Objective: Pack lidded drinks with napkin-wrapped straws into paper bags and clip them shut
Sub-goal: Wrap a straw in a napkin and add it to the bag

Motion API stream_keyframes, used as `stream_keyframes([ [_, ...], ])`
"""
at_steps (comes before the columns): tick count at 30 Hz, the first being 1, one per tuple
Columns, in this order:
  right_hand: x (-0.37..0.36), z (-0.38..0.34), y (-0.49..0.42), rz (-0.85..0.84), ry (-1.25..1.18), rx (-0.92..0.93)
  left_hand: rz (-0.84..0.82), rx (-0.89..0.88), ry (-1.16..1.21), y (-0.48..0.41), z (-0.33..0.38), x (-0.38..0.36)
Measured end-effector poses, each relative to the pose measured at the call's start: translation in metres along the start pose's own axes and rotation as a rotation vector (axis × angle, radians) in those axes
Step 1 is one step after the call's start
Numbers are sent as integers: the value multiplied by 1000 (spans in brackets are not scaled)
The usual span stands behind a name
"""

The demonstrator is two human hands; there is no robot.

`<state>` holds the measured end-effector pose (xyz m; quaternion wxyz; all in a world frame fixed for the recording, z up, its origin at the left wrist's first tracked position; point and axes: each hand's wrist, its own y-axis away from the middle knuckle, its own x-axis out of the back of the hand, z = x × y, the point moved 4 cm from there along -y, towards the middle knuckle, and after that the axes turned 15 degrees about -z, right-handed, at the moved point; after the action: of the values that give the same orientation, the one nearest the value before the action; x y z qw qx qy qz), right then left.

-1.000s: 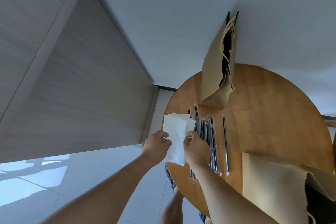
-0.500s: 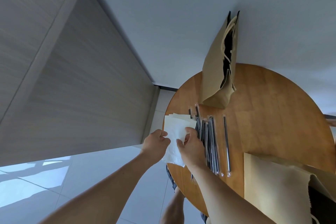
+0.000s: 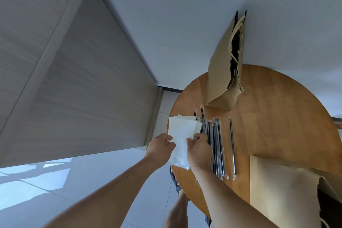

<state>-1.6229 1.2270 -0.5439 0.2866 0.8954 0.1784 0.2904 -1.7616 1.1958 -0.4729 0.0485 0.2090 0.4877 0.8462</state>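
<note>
Pinching napkin [image 3: 180, 142] | left hand [image 3: 160, 147], right hand [image 3: 199, 151] | forearms extended

Round wooden table [image 3: 277, 116], pale walls [image 3: 166, 15]

We see a bright, evenly daylit scene. Sun patches and hard window shadows lie on the glossy floor [image 3: 27, 181] at eight o'clock. The round table [image 3: 277, 116] at three o'clock shows soft sheen, no harsh glare. Wide-angle bending skews the wall [image 3: 74, 61] lines toward ten o'clock. Focus holds sharp at centre; edges smear slightly.
</note>
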Motion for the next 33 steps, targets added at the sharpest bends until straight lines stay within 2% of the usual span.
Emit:
stream_keyframes([
  [10, 0, -4, 6, 58, 173, 89, -7, 2, 7, -1, -1, -3],
  [15, 8, -17, 15, 218, 149, 269, 63, -1, -13, -4, 1, 0],
  [17, 12, -22, 19, 152, -19, 291, 94, -37, 49, -4, 4, 2],
  [19, 15, -27, 22, 7, -319, 249, 70, -60, 156, -5, 9, 2],
  [22, 29, -31, 29, -100, -680, 201, -78, -18, 518, -8, 13, -9],
  [23, 34, -27, 31, -121, -748, 167, -128, -4, 615, -7, 16, -14],
  [25, 46, -10, 32, -119, -803, 103, -190, -5, 653, -8, 20, -24],
  [28, 73, 31, 28, 112, -611, 58, -181, -28, 650, -8, 27, -36],
  [30, 91, 64, 22, 256, -224, -73, -161, -45, 612, -9, 31, -42],
  [31, 96, 78, 19, 259, -37, -145, -151, -54, 558, -8, 32, -44],
  [33, 99, 98, 13, 190, 179, -223, -127, -79, 434, -9, 32, -49],
])
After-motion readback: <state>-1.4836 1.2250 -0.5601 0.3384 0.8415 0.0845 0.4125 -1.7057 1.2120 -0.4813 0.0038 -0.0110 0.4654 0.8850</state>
